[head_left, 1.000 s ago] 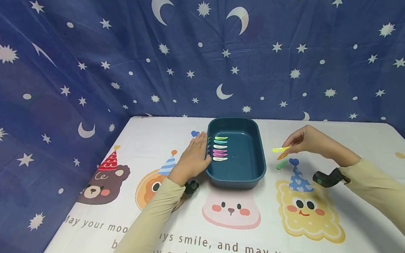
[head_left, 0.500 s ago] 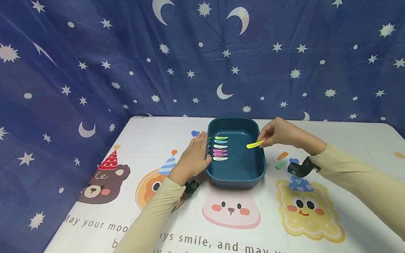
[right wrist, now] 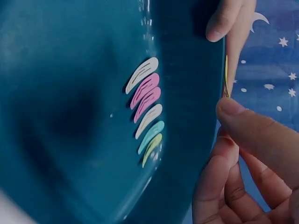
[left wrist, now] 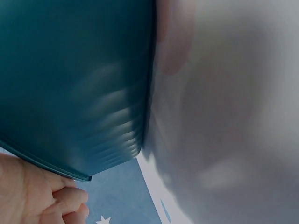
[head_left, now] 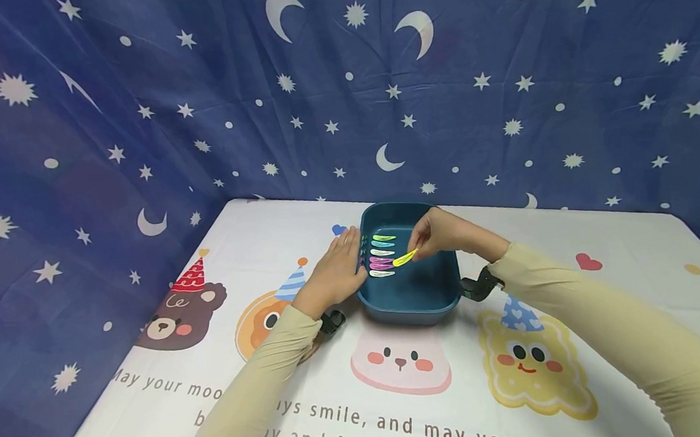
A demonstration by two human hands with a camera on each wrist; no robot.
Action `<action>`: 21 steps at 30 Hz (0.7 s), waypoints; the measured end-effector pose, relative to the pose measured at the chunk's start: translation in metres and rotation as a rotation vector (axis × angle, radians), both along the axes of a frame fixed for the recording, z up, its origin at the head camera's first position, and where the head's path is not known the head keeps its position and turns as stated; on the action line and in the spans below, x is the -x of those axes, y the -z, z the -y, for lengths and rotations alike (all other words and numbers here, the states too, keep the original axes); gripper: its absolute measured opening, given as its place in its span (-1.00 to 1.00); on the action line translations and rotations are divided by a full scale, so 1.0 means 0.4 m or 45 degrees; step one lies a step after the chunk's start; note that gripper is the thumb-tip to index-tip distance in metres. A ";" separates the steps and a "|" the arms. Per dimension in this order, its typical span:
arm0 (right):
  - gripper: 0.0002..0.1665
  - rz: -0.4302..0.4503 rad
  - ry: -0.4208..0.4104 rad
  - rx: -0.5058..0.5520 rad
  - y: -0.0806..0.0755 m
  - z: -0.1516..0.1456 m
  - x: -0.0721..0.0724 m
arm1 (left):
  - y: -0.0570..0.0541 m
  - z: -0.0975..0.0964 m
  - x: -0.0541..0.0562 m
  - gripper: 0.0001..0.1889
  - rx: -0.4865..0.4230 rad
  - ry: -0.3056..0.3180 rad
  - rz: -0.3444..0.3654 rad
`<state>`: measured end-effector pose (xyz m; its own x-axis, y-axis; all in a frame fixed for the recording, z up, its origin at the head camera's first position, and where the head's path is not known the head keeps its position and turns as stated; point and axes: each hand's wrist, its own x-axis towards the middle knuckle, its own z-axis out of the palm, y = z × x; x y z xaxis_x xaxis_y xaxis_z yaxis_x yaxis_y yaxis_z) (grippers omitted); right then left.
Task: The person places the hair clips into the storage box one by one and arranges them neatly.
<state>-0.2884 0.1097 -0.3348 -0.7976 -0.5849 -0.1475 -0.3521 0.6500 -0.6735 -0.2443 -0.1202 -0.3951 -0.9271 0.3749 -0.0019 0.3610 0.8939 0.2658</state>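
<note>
In the head view, my right hand (head_left: 437,231) pinches a yellow snap hair clip (head_left: 405,258) above the floor of a dark teal plastic basin (head_left: 412,315). Seen from the right wrist, the clip is edge-on, its end between thumb and finger. My left hand (head_left: 334,274) holds the basin's left rim, with its thumb over the inner side and its fingers along the outside. Inside the basin, near the left wall, several snap clips lie in a row: a yellow-green clip (right wrist: 152,150), a light blue clip (right wrist: 151,137), white clips (right wrist: 149,121) and pink clips (right wrist: 147,103).
A white cloth printed with cartoon figures covers the table (head_left: 622,224). Behind it hangs a blue curtain (head_left: 472,44) with moons and stars. My right forearm (head_left: 579,303) crosses the basin's right rim and hides the cloth beneath.
My right hand has carried the yellow clip leftward from beside the basin to over its inside. The orange and green clips on the cloth are now hidden behind my right arm. My left hand stays put.
</note>
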 end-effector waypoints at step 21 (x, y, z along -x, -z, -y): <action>-0.89 -0.008 -0.245 -0.123 0.075 0.109 0.049 | 0.004 0.003 0.004 -0.25 0.023 0.008 -0.006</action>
